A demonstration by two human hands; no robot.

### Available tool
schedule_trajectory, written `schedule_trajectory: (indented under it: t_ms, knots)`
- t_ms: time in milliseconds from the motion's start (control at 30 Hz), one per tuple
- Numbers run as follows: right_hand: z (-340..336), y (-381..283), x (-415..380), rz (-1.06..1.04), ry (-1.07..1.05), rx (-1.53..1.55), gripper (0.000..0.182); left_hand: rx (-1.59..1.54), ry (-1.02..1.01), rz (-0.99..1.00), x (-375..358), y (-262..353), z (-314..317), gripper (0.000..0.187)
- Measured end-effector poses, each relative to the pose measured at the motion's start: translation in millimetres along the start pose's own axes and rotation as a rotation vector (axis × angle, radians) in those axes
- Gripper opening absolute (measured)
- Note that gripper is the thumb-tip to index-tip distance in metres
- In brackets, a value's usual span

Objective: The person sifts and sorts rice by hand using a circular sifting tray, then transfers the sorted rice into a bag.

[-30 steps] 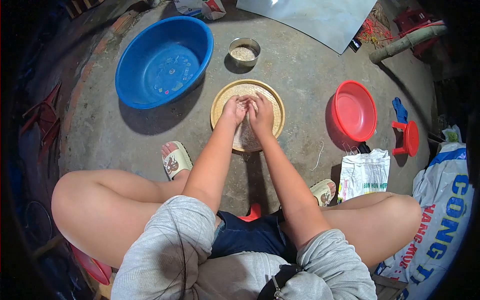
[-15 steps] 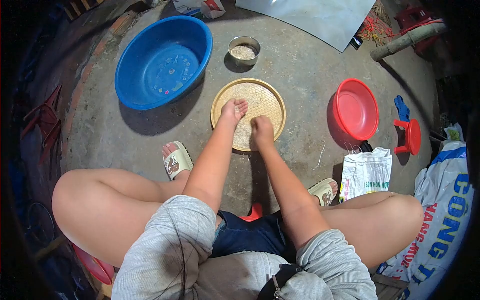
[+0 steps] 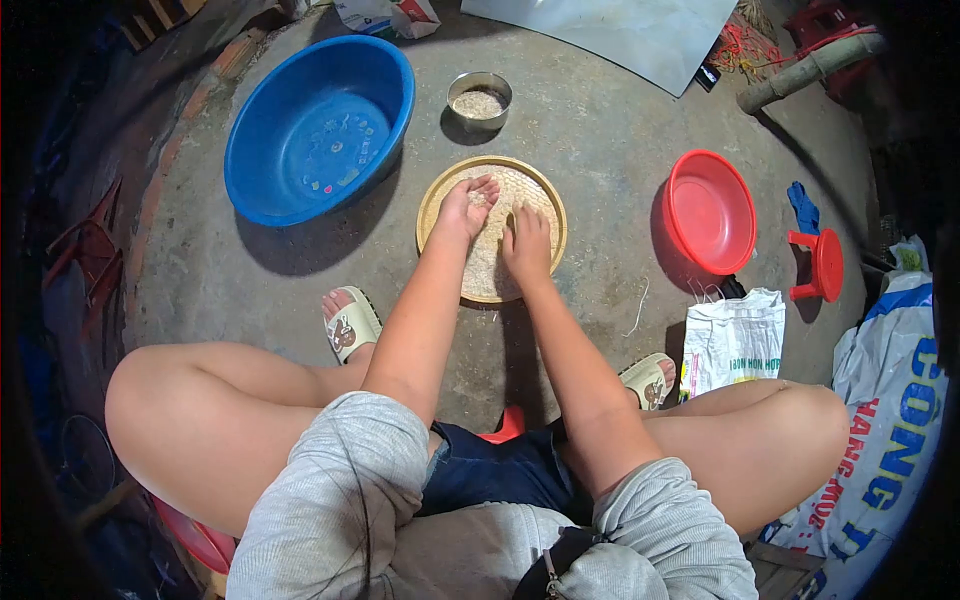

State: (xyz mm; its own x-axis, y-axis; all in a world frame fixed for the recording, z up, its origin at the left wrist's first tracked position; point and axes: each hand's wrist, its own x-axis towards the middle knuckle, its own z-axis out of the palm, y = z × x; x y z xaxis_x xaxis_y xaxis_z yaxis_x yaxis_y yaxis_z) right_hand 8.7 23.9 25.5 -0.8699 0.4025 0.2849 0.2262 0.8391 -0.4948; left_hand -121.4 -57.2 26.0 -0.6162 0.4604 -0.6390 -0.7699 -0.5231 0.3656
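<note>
A round woven tray [image 3: 545,262] with a yellow rim lies on the floor in front of me, pale rice grains [image 3: 487,270] spread over it. My left hand [image 3: 466,207] is palm up above the tray's left half, its fingers slightly curled, with a few grains in the palm. Beside it, my right hand [image 3: 527,246] is palm down over the tray's right half, fingers stretched out and a little apart. Just beyond the tray stands a metal bowl [image 3: 480,118] holding more pale grains.
A large blue basin [image 3: 262,170] stands at the far left, a red basin [image 3: 672,226] to the right. Near the red basin are a small red stool [image 3: 828,265], a blue glove [image 3: 802,210] and a white sack [image 3: 733,340]. A bamboo pole [image 3: 810,76] lies at upper right.
My right hand has gone from curled fingers to outstretched ones over the tray. My left hand stays palm up, its fingers shifted slightly. The view has moved a little.
</note>
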Motion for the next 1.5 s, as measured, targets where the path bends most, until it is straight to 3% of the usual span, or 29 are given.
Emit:
schedule_trajectory:
  t_ms: [33,133,200,267,300,433,500,600,667,733,800,867,900,933,1000,1033,1067,1100,1133,1167,1200,1267,1333,1400,1433,1467,1500]
  knots:
    - [-1.7,3.1,-9.5,-0.017,-0.123,-0.072,0.044,0.020,0.024,0.026,-2.9,1.1,-1.5,0.031]
    - [0.7,5.0,-33.0,-0.105,-0.099,-0.019,0.044,0.020,0.079,0.036,-3.1,5.1,-13.0,0.031]
    - [5.6,-0.2,-40.5,-0.083,-0.051,0.009,0.035,0.026,0.095,0.031,-1.6,4.9,-19.8,0.032]
    - [6.6,-3.9,-42.9,0.035,-0.157,0.143,0.015,0.020,0.134,0.021,-0.4,2.2,-23.5,0.034]
    - [8.7,-4.5,-40.3,0.025,-0.066,0.149,0.006,0.022,0.132,0.020,0.8,-0.6,-24.7,0.034]
    - [10.9,-9.7,-19.2,0.175,0.118,0.210,0.007,0.105,0.201,-0.071,3.4,-14.3,-23.1,0.036]
    - [7.2,-15.3,-3.8,0.380,0.242,0.318,0.011,0.222,0.205,-0.123,-0.1,-18.3,-18.5,0.035]
    - [-14.3,-36.0,20.2,0.244,0.133,0.566,0.012,0.135,0.138,-0.093,5.3,-26.6,-14.5,0.032]
    - [-8.5,-36.5,26.1,0.160,0.094,0.474,0.013,0.161,0.051,-0.128,10.0,-25.8,-13.7,0.029]
    - [-5.8,-42.7,27.7,0.062,0.228,0.293,0.016,0.216,-0.120,-0.189,11.2,-21.8,-13.6,0.022]
    - [3.8,-33.9,26.0,0.121,0.223,0.294,0.022,0.153,-0.030,-0.217,7.4,-20.8,-7.6,0.023]
    - [30.8,-13.7,23.0,0.583,0.293,0.767,0.025,0.092,0.058,-0.247,-1.6,-17.9,5.8,0.024]
    - [13.4,-20.8,30.7,0.815,0.246,1.048,0.029,0.330,0.073,-0.184,-6.1,-16.2,13.0,0.025]
    - [16.0,-9.9,30.3,0.817,0.247,1.048,0.029,0.568,0.088,-0.119,-12.8,-14.3,22.6,0.026]
    - [25.3,24.5,30.0,1.013,-0.068,1.896,0.034,0.631,0.075,-0.101,-18.7,-21.0,36.7,0.024]
    - [61.2,63.9,24.4,0.762,-0.319,2.272,0.034,0.869,0.020,-0.075,-15.7,-25.9,41.7,0.023]
    - [58.6,61.8,25.0,0.765,-0.318,2.273,0.034,1.106,-0.037,-0.048,-13.9,-31.1,46.1,0.022]
    - [49.6,55.2,27.9,0.995,-0.166,2.024,0.030,1.306,-0.074,-0.013,-16.1,-34.4,53.3,0.024]
    - [38.5,46.9,31.5,1.193,-0.021,1.752,0.027,1.304,-0.073,-0.015,-20.8,-37.3,61.5,0.024]
    - [30.0,35.2,34.9,1.326,0.083,1.735,0.024,1.538,-0.144,0.010,-25.9,-40.1,69.5,0.027]
    - [13.8,24.6,36.6,1.327,0.082,1.733,0.024,1.771,-0.219,0.037,-31.3,-40.7,77.6,0.030]
    - [-15.0,6.9,36.2,1.449,0.200,1.732,0.027,1.844,-0.318,-0.042,-41.3,-35.1,92.4,0.035]
    - [22.6,47.4,26.4,1.446,0.152,1.751,0.030,1.952,-0.316,-0.090,-48.7,-26.7,104.4,0.036]
    - [45.1,74.1,23.8,1.338,-0.096,2.074,0.031,1.913,-0.256,0.000,-27.0,-19.6,86.5,0.036]
    - [26.1,52.6,31.5,1.492,0.131,2.119,0.033,1.896,-0.116,0.259,-17.6,-12.5,76.4,0.034]
    - [15.9,43.4,35.7,1.493,0.130,2.120,0.033,1.856,0.025,0.516,-9.1,-6.7,65.5,0.032]
    - [12.4,40.6,37.5,1.486,0.107,2.084,0.034,1.856,0.025,0.515,-12.0,-1.1,59.0,0.032]
